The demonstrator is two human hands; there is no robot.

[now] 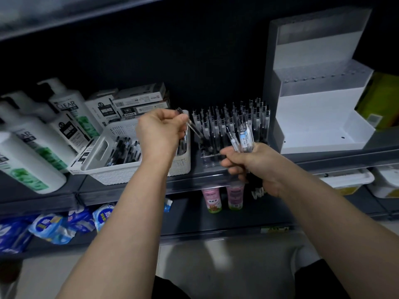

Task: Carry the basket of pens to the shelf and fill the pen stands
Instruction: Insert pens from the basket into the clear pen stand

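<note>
**Fingers.** Left hand [160,134]: fingers [177,123] curled, pinching one clear plastic pen with a black clip [193,128]. The pen slants down to the right, its tip toward the front left corner of the clear acrylic pen stand [207,157]. Blur hides whether the tip touches the stand.

Right hand [250,167]: fingers [230,164] closed round a bundle of clear pens [243,138]. Their upper ends fan upward in front of the stand. One pen in the bundle carries a pale blue label with a barcode; the print is too small to read.

**Stand.** Rows of upright clear pens with black tops [233,117] fill its back part.

**Basket.** The white perforated plastic basket [121,171] stands on the dark grey shelf [129,190], just left of the stand and behind the left wrist. Loose black-and-clear pens [124,149] lie inside it.

**Surroundings, same shelf.**
- Behind the basket are stacked white-and-black cardboard boxes [138,100]. One is marked "0.5"; the remaining print is not legible.
- To the left are white pump bottles with green labels [64,108], reading "CLEAR".
- To the right of the pen stand is a white stepped display unit [319,117].

**Lower shelf.** Two pink-labelled bottles [223,199] stand below the right hand. Blue wrapped packs [51,227] lie to the left. The writing on both is unreadable.
</note>
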